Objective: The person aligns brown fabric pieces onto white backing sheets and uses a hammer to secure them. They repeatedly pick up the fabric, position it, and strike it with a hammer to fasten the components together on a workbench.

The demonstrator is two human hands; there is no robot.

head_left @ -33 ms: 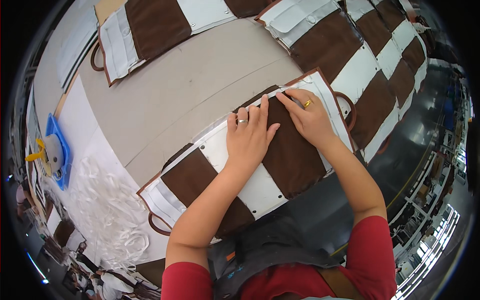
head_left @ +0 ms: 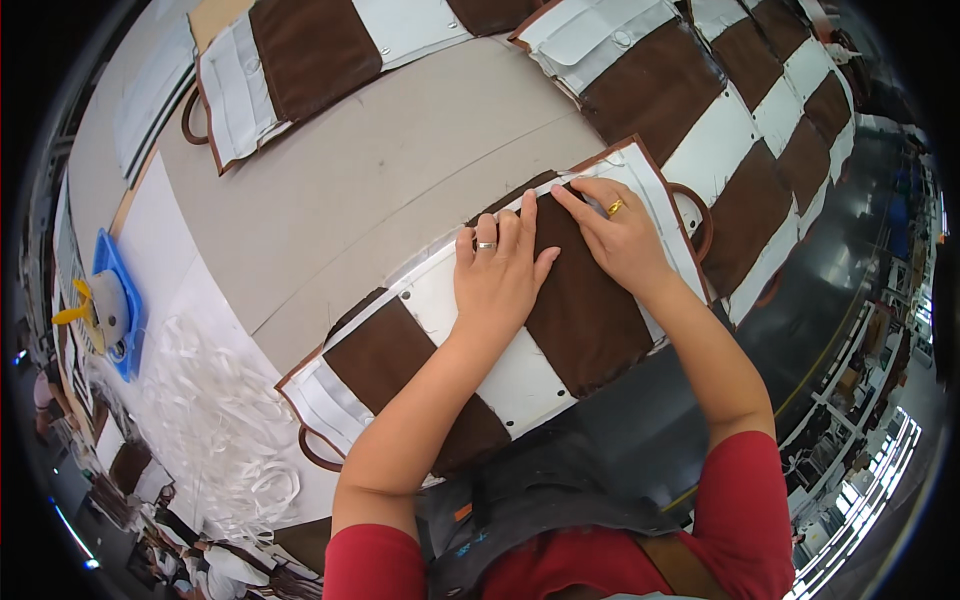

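A brown-and-white striped fabric panel [head_left: 585, 310] with brown binding lies in front of me. My left hand [head_left: 495, 270] rests palm down on it, fingers stretched toward its far edge, thumb apart. A white edge strip [head_left: 440, 250] runs along that far edge, with dark brown fabric showing behind it in places. At the right part of the strip, my right hand [head_left: 620, 235] has thumb and forefinger close together on the edge; its other fingers are bent and partly hidden. Brown loop handles [head_left: 692, 222] stick out at both short ends.
More striped panels [head_left: 650, 95] lie at the far right, and another striped piece [head_left: 310, 60] at the far left. Left of me are a heap of white tape [head_left: 215, 430] and a blue tray [head_left: 128, 300] holding a tape roll and a yellow-handled tool.
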